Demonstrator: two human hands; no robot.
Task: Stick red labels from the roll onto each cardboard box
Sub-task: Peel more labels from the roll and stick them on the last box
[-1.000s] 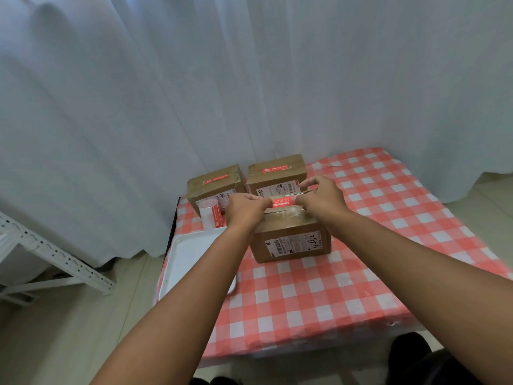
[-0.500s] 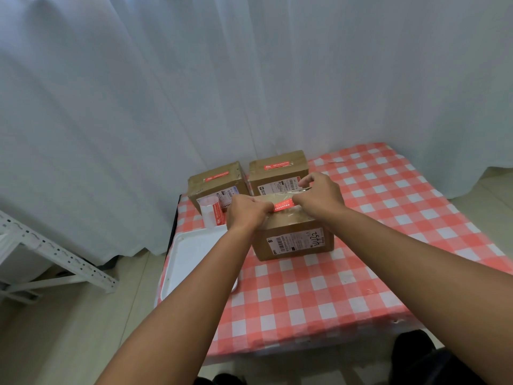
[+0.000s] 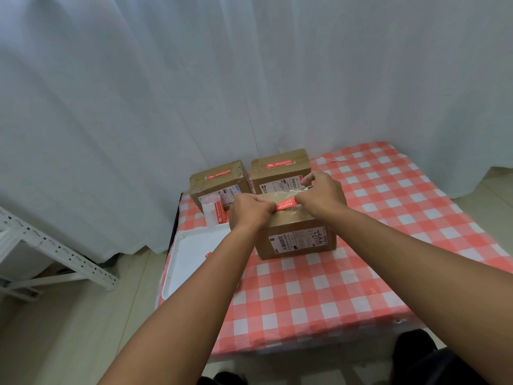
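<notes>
Both hands, left hand (image 3: pixel 251 211) and right hand (image 3: pixel 322 194), fingers curled, pinch glossy red label (image 3: pixel 286 204) atop brown cardboard box (image 3: pixel 297 234).

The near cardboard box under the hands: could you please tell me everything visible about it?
The near cardboard box is brown, closed and upright on the checked tablecloth. A white barcode label with handwriting faces the camera, and shiny clear tape crosses the top. A red label lies across that top, with the left hand and right hand at its ends.

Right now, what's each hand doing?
Left hand: pinches the red label's left end on the near box.
Right hand: pinches its right end.
</notes>
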